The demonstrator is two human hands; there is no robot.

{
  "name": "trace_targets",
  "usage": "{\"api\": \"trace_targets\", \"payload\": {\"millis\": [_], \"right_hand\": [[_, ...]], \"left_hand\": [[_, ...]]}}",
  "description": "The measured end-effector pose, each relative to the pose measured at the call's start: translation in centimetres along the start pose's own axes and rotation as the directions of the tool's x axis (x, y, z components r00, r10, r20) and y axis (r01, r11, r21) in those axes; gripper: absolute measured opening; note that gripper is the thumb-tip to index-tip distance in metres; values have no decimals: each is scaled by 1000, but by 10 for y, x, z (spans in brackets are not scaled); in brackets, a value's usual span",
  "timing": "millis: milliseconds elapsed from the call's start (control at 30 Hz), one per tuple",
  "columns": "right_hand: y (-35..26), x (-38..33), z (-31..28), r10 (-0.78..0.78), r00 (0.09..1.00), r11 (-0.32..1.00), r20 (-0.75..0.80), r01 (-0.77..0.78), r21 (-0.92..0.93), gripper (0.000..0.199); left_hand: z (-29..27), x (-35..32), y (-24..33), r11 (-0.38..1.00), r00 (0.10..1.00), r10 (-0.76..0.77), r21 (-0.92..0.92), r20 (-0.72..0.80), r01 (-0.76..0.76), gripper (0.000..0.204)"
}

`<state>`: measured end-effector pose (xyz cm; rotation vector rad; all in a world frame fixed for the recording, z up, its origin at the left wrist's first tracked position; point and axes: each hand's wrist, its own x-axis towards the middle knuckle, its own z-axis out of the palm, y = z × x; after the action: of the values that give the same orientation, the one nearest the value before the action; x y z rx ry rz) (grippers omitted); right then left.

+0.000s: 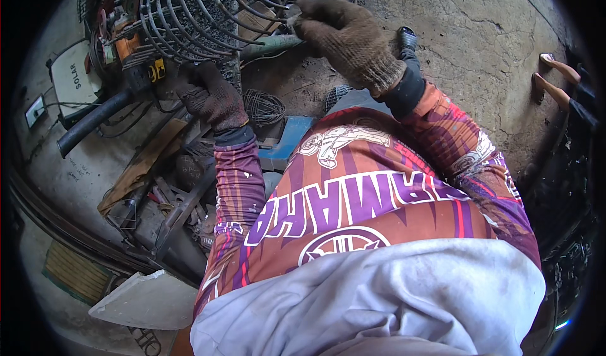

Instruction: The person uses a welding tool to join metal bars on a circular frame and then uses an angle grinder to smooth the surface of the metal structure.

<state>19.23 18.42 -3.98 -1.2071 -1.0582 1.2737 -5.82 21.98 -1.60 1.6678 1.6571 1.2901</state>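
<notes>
A cage of curved, evenly spaced metal rods (183,18) fills the upper left, above a bench of dark grit. My left hand (214,97), in a dark brown knitted glove, has its fingers curled at the cage's lower edge; what lies in them is hidden. My right hand (350,40), in a lighter brown knitted glove, is pinched closed beside the rod ends at the cage's right. A small pale bit shows at its fingertips, too small to name. Below that hand runs a greenish pipe (271,46).
Left of the cage sits an orange and black power tool (136,65) with a long black handle (95,122). A coil of wire (264,106) and a blue metal part (287,138) lie below my hands. Another person's bare legs (558,87) are at the far right, on the concrete floor (467,46).
</notes>
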Motion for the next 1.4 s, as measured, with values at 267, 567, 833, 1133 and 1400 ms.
{"api": "trace_targets", "payload": {"millis": [267, 567, 833, 1133, 1400], "right_hand": [[4, 10, 4, -20, 993, 997, -119, 10, -82, 29], [5, -2, 8, 39, 998, 998, -48, -41, -39, 31], [4, 10, 24, -58, 992, 980, -115, 35, -196, 30], [-5, 1, 18, 52, 998, 995, -18, -54, -82, 30], [4, -10, 12, 86, 995, 991, -55, -80, 109, 30]], "left_hand": [[-1, 1, -1, 995, 999, 54, 86, 2, -54, 13], [-11, 5, -17, 1000, 998, -25, -5, 49, 25, 16], [9, -2, 12, 998, 997, 59, -7, -51, -60, 22], [1, -2, 3, 998, 999, 2, 63, -41, 0, 26], [-2, -2, 8, 996, 1000, 0, 90, 21, -2, 22]]}}
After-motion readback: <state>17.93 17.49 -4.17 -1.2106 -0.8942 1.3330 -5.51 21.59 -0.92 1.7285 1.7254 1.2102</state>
